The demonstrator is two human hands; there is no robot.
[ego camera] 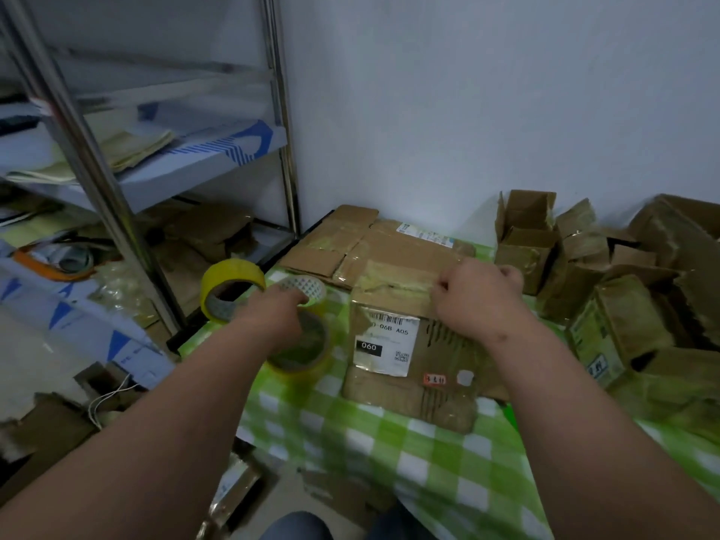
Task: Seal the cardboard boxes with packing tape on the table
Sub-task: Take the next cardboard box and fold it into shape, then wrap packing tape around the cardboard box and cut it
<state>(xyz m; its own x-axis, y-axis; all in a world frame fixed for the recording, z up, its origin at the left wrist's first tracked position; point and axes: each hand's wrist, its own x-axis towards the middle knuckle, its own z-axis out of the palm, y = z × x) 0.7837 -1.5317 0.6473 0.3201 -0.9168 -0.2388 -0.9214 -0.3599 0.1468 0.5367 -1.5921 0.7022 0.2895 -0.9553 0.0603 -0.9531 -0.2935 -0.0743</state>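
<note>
Metal shelf rack [89, 157] left; green checked tablecloth [389, 442]

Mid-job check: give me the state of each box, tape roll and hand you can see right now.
Labelled box: on the table, top flaps down.
Yellow tape roll: on edge, untouched.
Clear tape roll: under the left hand's fingers.
Left hand: reaching onto the clear roll.
Right hand: curled, pressing the box's top.
Small boxes: flaps open.

Open checked tablecloth [389, 454] lies nearer the person than the gripped box [413, 368]. Left of the grip, tape rolls [300, 344] crowd the table edge; right, piled boxes [623, 305] block passage; beyond, flattened cardboard [331, 243] reaches the wall [467, 111].
</note>
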